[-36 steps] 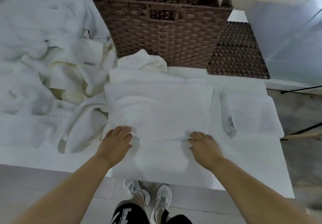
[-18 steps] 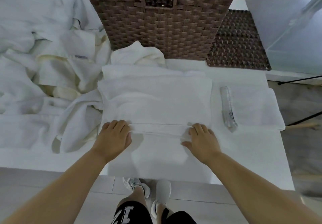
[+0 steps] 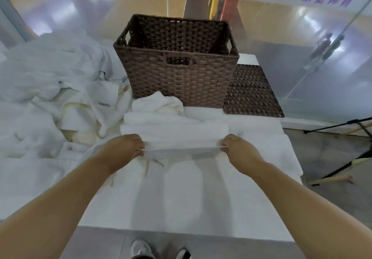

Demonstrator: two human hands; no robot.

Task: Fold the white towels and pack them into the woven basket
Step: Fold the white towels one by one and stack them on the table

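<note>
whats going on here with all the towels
A person stands at a white table folding towels. The left hand and right hand each grip one end of a folded towel, with its near edge raised off the table, just in front of the woven basket. No towel shows inside the basket from this angle. A heap of unfolded towels lies to the left, and a flat woven mat lies right of the basket.
</note>
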